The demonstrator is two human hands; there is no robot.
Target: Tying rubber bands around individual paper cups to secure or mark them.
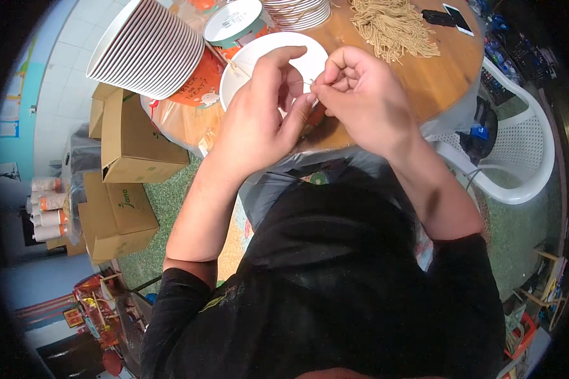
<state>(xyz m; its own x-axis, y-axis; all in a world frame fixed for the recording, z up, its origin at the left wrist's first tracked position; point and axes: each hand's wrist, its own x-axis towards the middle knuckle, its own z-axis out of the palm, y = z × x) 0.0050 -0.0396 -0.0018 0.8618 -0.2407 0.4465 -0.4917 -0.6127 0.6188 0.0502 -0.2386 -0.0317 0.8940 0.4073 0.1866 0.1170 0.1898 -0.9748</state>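
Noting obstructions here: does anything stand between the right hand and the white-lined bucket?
Nothing visible does. The right hand pinches a thin strand and overlaps the right edge of the bucket in view; the left hand covers another part. Contact is unclear.

1. Right hand [363,95] pinching a thin strand [306,83], left hand [262,110] curled close beside, over the white bucket [269,43]!
2. Left, nested buckets [148,50] tower on the wooden surface [452,79].
3. Far side: tan cords [392,26] bunched near a phone [459,20].
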